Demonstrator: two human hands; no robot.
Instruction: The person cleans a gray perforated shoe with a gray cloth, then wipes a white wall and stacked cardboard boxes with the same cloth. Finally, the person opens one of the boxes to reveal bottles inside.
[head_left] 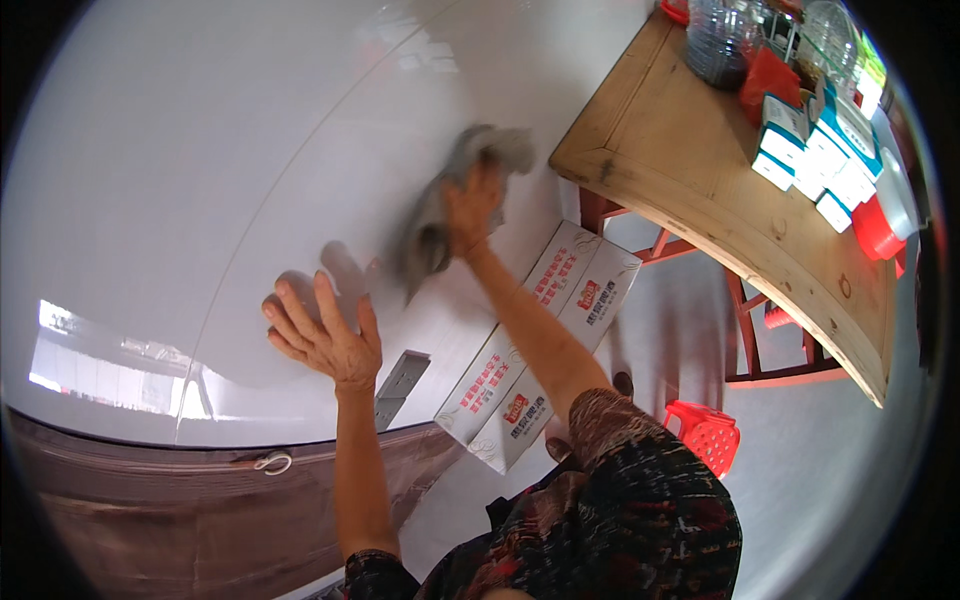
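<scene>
The left hand (325, 335) lay flat, fingers spread, on the glossy white surface (200, 150). The right hand (472, 205), arm outstretched, pressed a blurred grey cloth (440, 215) against it. White cartons (540, 345) with red labels stood below; blue-white boxes (820, 150) sat on the wooden table (700, 170)

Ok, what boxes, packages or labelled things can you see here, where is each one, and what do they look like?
Two long white cartons: side by side on the floor below the right arm, red printing and a red logo patch.
Row of small boxes: on the wooden table at upper right, white and teal.
Red packet: on the table beside clear plastic bottles.
No signs or screens show.
</scene>
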